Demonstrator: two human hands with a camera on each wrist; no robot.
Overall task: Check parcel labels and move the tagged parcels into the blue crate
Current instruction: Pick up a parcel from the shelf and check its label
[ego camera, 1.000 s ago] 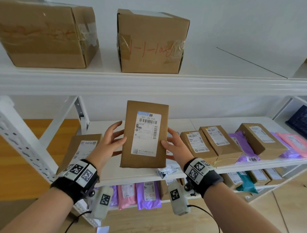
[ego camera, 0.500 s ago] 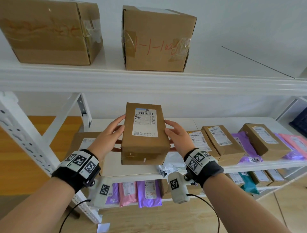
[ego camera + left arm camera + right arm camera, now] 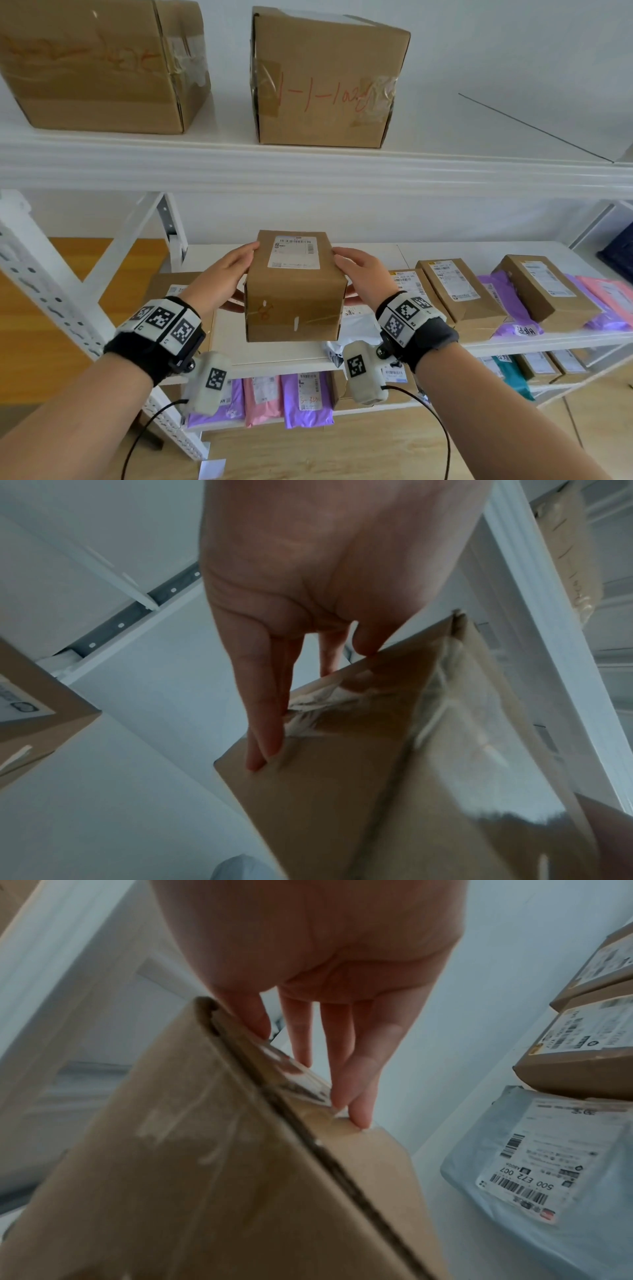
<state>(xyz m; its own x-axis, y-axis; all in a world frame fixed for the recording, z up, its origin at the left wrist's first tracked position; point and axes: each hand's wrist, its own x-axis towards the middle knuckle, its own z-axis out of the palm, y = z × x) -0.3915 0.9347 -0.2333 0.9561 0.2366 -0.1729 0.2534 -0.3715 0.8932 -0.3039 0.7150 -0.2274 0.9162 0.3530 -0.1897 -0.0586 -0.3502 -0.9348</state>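
Note:
A brown cardboard parcel (image 3: 294, 291) hangs just above the middle shelf (image 3: 376, 250), lying flat with its white barcode label (image 3: 296, 251) facing up. My left hand (image 3: 226, 274) grips its left side, thumb on the top edge and fingers underneath. My right hand (image 3: 363, 274) grips the right side the same way. The left wrist view shows the left hand (image 3: 308, 588) with straight fingers laid along the taped parcel (image 3: 394, 777). In the right wrist view the right hand (image 3: 325, 961) holds the parcel (image 3: 205, 1177). A dark blue crate (image 3: 620, 253) shows partly at the far right.
Two big cartons (image 3: 325, 78) stand on the top shelf. Right of my hands lie labelled brown parcels (image 3: 459, 291), purple and pink mailers (image 3: 603, 291) and a grey mailer (image 3: 548, 1164). A flat parcel (image 3: 171, 287) lies left. More mailers (image 3: 305, 394) fill the lower shelf.
The parcel has tipped from upright, label facing me, to flat with the label on top. It has moved away from me over the shelf, both hands staying on its sides.

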